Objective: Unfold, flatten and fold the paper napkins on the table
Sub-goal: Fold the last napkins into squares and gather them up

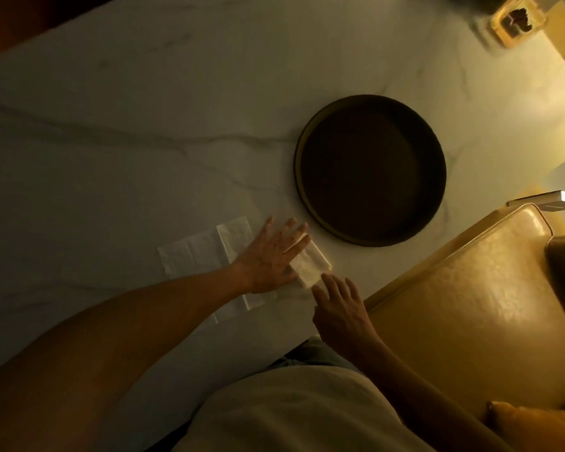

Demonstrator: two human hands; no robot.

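The right hand (338,308) is held near the table's close edge with fingers loosely spread, its fingertips touching the near end of a folded paper napkin (310,262). The left hand (271,256) is laid flat on the napkins, fingers straight and slightly spread. A flattened napkin (193,252) lies beside it on the marble table (111,141). Beyond, a dark round tray (369,171) is seen.

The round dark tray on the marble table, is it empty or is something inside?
Empty, as far as visible: the round dark tray shows only a bare dark floor inside its rim. The dim light could hide something small.
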